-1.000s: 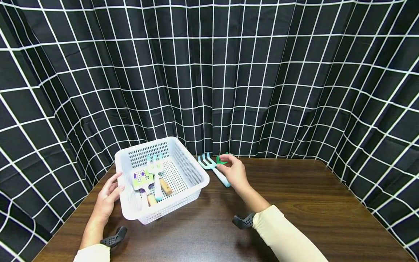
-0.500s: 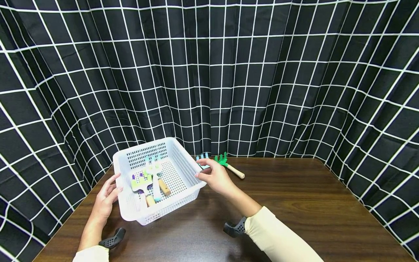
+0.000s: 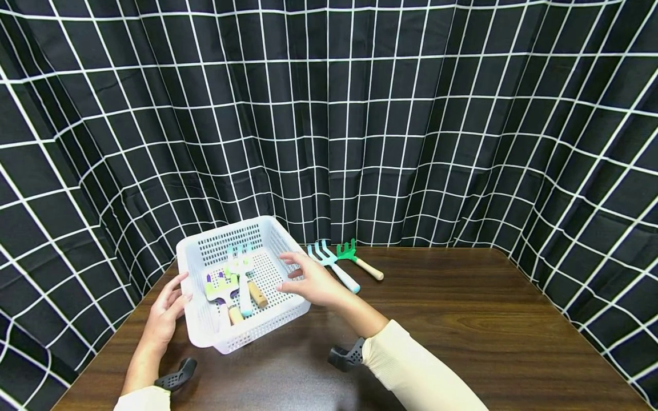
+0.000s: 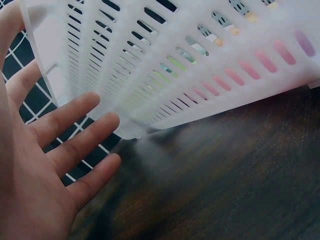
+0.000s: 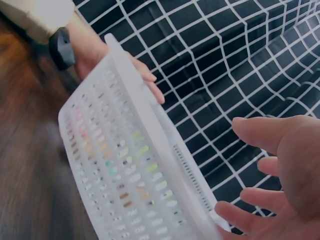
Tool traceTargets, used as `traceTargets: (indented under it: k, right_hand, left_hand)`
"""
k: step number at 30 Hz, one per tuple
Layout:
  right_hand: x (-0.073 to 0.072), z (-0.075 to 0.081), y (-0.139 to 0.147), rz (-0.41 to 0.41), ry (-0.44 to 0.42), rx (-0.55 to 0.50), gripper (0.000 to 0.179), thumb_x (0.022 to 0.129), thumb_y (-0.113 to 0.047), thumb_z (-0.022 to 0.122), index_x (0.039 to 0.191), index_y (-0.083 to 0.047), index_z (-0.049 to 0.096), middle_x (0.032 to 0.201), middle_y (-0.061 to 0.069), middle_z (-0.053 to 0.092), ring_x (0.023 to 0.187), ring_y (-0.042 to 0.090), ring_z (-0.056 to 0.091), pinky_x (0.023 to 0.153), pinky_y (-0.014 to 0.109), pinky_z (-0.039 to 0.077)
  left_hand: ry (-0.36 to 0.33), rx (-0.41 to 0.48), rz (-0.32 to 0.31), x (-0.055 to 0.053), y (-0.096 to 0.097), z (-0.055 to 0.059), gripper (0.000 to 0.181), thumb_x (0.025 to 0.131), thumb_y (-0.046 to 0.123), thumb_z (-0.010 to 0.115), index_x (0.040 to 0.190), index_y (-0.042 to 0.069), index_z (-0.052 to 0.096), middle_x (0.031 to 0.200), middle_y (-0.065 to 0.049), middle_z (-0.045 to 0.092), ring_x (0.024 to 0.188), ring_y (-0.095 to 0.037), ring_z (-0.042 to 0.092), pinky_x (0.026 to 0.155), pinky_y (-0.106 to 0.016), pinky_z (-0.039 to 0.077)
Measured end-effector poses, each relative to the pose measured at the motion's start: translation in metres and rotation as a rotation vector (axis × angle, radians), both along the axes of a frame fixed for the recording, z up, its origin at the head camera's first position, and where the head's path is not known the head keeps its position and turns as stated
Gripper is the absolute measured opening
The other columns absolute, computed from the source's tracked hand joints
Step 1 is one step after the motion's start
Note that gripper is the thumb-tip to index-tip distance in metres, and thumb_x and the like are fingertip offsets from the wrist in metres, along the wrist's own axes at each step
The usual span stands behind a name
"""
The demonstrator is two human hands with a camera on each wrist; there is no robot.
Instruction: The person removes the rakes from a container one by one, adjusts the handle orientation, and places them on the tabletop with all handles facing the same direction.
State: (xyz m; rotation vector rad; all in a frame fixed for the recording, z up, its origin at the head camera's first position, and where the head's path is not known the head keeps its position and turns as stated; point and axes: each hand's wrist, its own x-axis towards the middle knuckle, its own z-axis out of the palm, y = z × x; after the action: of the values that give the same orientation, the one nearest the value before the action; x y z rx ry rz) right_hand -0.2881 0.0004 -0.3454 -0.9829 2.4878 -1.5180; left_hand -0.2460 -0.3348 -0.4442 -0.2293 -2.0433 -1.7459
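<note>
A white perforated plastic basket (image 3: 285, 305) stands at the left of the table, several small garden tools inside. My left hand (image 3: 163, 317) holds its left rim; in the left wrist view three fingers stretch out under the rim. My right hand (image 3: 313, 281) reaches over the right rim with fingers spread, holding nothing. In the basket lie a pale-blue hand fork (image 3: 244, 294), a green-and-purple-tined fork (image 3: 222, 290) and a tool with a wooden handle (image 3: 257, 294). To the right, a light-blue hand fork (image 3: 345, 278) and a green hand rake (image 3: 369, 268) lie on the table.
A dark wooden table (image 3: 462, 319) extends to the right and toward the front. Black curtain (image 3: 390, 142) with a white grid encloses the back and both sides. A dark band (image 3: 346, 355) is on my right wrist, another band (image 3: 177, 375) on my left.
My right hand has moved left from beside the green rake, across the light-blue fork, to above the basket's right rim. The left hand and basket have hardly moved.
</note>
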Motion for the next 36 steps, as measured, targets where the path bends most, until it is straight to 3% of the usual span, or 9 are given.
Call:
traceTargets:
  k: [11, 16, 23, 29, 36]
  right_hand:
    - [-0.002, -0.005, -0.026, 0.066, -0.090, -0.027, 0.063, 0.086, -0.013, 0.074, 0.142, -0.010, 0.046, 0.141, 0.013, 0.048, 0.117, 0.036, 0.056, 0.086, 0.033, 0.049]
    - [-0.005, -0.005, -0.033, 0.078, -0.091, 0.001, 0.070, 0.086, -0.013, 0.073, 0.146, -0.011, 0.040, 0.146, 0.013, 0.043, 0.121, 0.035, 0.054, 0.088, 0.032, 0.048]
    - [-0.013, -0.006, -0.042, 0.079, -0.127, 0.036, 0.073, 0.087, -0.017, 0.073, 0.150, -0.013, 0.035, 0.148, 0.017, 0.039, 0.128, 0.037, 0.047, 0.096, 0.040, 0.045]
    - [-0.022, -0.010, -0.046, 0.070, -0.169, 0.015, 0.068, 0.087, -0.016, 0.072, 0.147, -0.014, 0.040, 0.146, 0.014, 0.043, 0.129, 0.037, 0.045, 0.100, 0.042, 0.041]
    - [-0.035, -0.016, -0.050, 0.114, -0.172, 0.036, 0.063, 0.088, -0.013, 0.071, 0.144, -0.008, 0.043, 0.134, 0.019, 0.054, 0.127, 0.034, 0.048, 0.095, 0.035, 0.043]
  left_hand:
    - [-0.011, -0.005, 0.014, 0.001, 0.000, 0.000, 0.047, 0.101, 0.010, 0.050, 0.145, 0.001, 0.036, 0.106, 0.014, 0.062, 0.091, 0.000, 0.060, 0.076, -0.015, 0.046]
    - [-0.010, -0.006, 0.017, 0.002, -0.001, 0.000, 0.047, 0.101, 0.009, 0.050, 0.145, 0.000, 0.036, 0.106, 0.013, 0.062, 0.092, 0.000, 0.060, 0.076, -0.015, 0.046]
    - [-0.022, -0.026, 0.033, 0.000, -0.004, -0.001, 0.047, 0.101, 0.010, 0.049, 0.146, 0.003, 0.036, 0.107, 0.015, 0.061, 0.092, 0.001, 0.059, 0.076, -0.014, 0.046]
    - [0.000, -0.003, 0.014, 0.000, -0.002, -0.001, 0.047, 0.101, 0.009, 0.050, 0.145, 0.000, 0.036, 0.105, 0.013, 0.062, 0.090, 0.000, 0.060, 0.075, -0.015, 0.047]
    - [-0.004, 0.000, 0.006, 0.000, 0.001, 0.001, 0.047, 0.101, 0.009, 0.050, 0.144, 0.000, 0.036, 0.105, 0.010, 0.062, 0.090, -0.001, 0.061, 0.075, -0.015, 0.047]
